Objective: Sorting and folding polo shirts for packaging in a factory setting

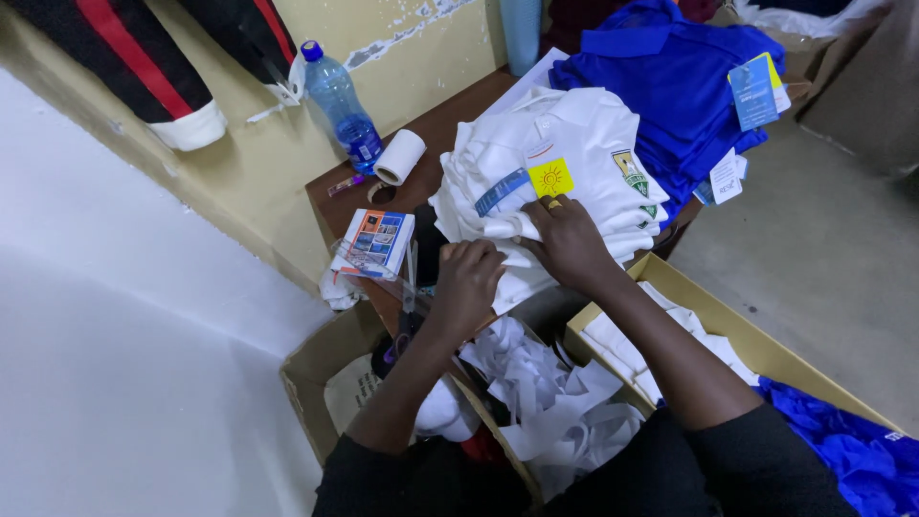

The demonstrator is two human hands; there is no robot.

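Seen from above, a person in dark sleeves leans over a crowded table. Nearest the viewer, an open cardboard box on the floor holds crumpled white paper scraps and a pale bag. To its right a second open box holds folded white garments, and loose blue fabric lies beside it.

Just beyond, both hands meet at the near edge of a stack of folded white polo shirts on the brown table. The left hand is curled, its fingers closed on a fold of white cloth at the stack's lower edge. The right hand lies palm down, fingers bent and pinching the top shirt's fabric just below a yellow tag; a ring shows on one finger.

Left of the hands sit a small printed carton and scissors. Farther back stand a white tape roll and a blue plastic water bottle against the wall. At the far right lies a pile of blue polo shirts with card tags.
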